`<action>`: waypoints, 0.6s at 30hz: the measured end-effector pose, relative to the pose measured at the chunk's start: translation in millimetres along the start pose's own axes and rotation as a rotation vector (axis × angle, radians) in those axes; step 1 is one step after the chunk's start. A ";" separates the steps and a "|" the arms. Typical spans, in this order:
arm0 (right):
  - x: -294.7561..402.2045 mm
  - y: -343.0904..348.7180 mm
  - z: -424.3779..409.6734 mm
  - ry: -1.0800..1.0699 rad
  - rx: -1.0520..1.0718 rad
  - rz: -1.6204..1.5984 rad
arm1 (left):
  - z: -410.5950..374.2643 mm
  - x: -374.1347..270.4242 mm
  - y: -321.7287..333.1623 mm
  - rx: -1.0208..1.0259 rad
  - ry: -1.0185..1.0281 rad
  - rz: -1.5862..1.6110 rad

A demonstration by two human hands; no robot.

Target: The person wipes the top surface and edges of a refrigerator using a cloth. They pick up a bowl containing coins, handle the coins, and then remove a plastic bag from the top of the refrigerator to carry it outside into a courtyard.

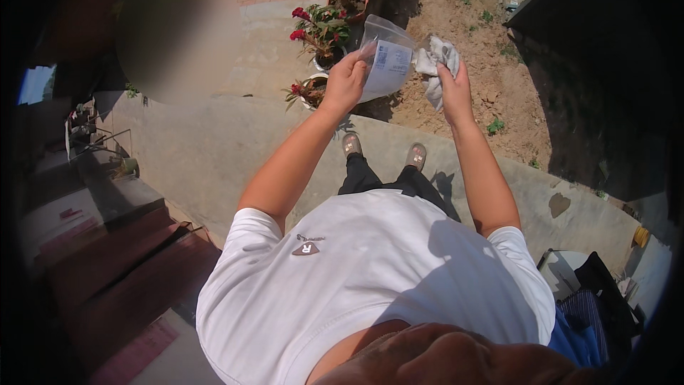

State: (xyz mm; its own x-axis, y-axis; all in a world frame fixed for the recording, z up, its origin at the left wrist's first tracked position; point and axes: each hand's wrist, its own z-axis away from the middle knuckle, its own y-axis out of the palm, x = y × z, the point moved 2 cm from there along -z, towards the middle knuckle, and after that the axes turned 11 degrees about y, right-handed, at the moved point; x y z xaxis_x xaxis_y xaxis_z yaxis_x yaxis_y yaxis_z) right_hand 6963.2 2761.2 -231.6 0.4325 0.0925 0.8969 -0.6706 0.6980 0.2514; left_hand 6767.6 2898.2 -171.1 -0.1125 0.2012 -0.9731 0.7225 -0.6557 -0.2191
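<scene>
My left hand (346, 79) grips a clear plastic zip bag (386, 29) by its left side. Through or on the bag shows a white label (390, 67) with print and a square code. A crumpled pale grey-white cloth (439, 59) hangs from my right hand (456, 93), pinched between thumb and fingers. Both hands are held out in front of me at about the same height, the bag and the cloth close side by side. Whether the bag holds anything besides the label is unclear.
Potted red-flowered plants (320, 27) line the edge of the paving beyond my left hand. Bare soil (481, 80) with small weeds lies past the concrete strip (240, 139) under my feet. Reddish steps (123, 256) are at lower left. Dark and blue fabric (582, 321) lies at lower right.
</scene>
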 end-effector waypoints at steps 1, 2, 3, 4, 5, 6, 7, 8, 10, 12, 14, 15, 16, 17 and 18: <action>0.2 23.4 11.9 0.058 0.127 -0.146 | 5.7 -22.2 10.3 -0.040 0.229 -0.136; 1.9 47.8 24.8 0.122 0.264 -0.286 | 11.5 -27.0 18.9 -0.043 0.345 -0.299; 11.2 68.1 37.7 0.139 0.397 -0.350 | 16.2 -29.1 27.3 -0.048 0.454 -0.465; 16.9 84.3 44.6 0.085 0.392 -0.321 | 23.9 -45.5 35.6 0.001 0.393 -0.604; 22.1 95.8 48.5 0.031 0.389 -0.292 | 28.3 -49.1 41.9 -0.048 0.435 -0.725; 27.1 101.2 49.2 0.080 0.407 -0.278 | 35.3 -57.9 42.1 -0.056 0.439 -0.725; 33.2 104.2 48.4 0.126 0.419 -0.262 | 40.1 -66.0 38.2 -0.062 0.446 -0.724; 37.5 107.5 46.3 0.171 0.429 -0.246 | 43.9 -67.1 27.7 -0.068 0.452 -0.661; 41.6 109.2 34.6 0.252 0.532 -0.356 | 53.9 -68.1 1.5 -0.073 0.485 -0.515; 50.3 119.1 32.7 0.389 0.614 -0.418 | 69.2 -64.3 -41.4 -0.301 0.361 -0.274; 61.1 146.2 46.3 0.437 0.725 -0.368 | 83.2 -37.3 -84.8 -0.456 0.239 -0.045; 61.5 161.5 52.6 0.466 0.785 -0.347 | 87.2 -27.9 -101.4 -0.473 0.171 0.011; 59.3 177.0 57.4 0.470 0.813 -0.310 | 92.2 -17.0 -114.1 -0.425 0.031 0.245; 56.4 194.3 62.6 0.475 0.841 -0.273 | 100.0 -6.6 -126.8 -0.370 -0.104 0.479; 52.8 212.7 67.8 0.475 0.865 -0.236 | 109.9 -1.5 -140.7 -0.332 -0.135 0.505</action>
State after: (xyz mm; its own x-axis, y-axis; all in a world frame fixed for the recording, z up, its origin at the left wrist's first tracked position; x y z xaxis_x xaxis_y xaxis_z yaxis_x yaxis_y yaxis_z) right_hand 6802.5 2866.4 -106.1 0.6791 0.4231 0.5998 -0.6615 -0.0016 0.7500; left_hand 6591.2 2910.2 -146.7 0.2293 -0.1836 -0.9559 0.8803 -0.3799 0.2841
